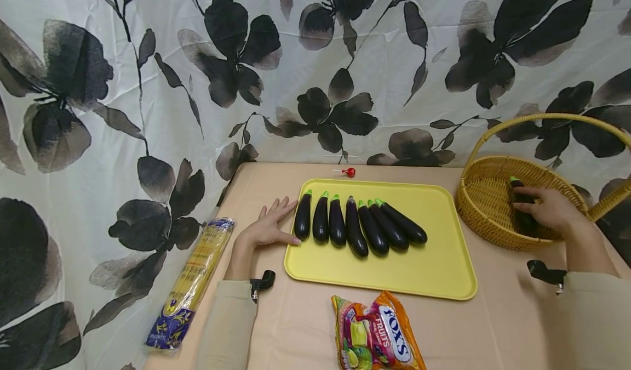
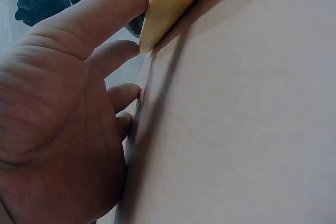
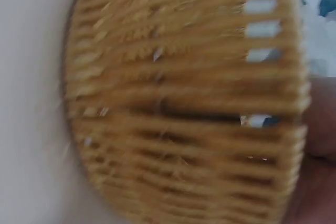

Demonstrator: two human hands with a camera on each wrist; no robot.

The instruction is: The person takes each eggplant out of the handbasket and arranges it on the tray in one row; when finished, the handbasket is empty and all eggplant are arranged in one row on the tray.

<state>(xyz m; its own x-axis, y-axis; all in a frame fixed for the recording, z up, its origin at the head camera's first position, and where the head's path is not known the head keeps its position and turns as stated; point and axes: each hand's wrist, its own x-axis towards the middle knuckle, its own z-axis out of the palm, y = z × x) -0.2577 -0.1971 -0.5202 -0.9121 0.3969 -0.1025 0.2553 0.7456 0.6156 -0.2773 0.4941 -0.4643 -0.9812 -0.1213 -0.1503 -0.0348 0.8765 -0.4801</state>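
Several dark purple eggplants (image 1: 357,227) lie side by side on a yellow tray (image 1: 443,249). At the tray's left edge, my left hand (image 1: 268,228) touches the rim with its fingers spread. The left wrist view shows that hand (image 2: 58,98) against the underside of the tray (image 2: 170,3). Inside the wicker basket (image 1: 493,227), my right hand (image 1: 554,211) grips another eggplant (image 1: 525,222), its green end pointing away. In the right wrist view the basket's woven side (image 3: 184,87) hides most of that hand (image 3: 317,182), and the eggplant is not visible there.
A bag of Fox's fruit candy (image 1: 377,331) lies in front of the tray. A long pack of spaghetti (image 1: 192,288) lies along the table's left edge. Behind the tray is a small red lollipop (image 1: 349,172). The basket's tall handle (image 1: 547,117) arches over its opening. A floral curtain (image 1: 296,85) hangs behind.
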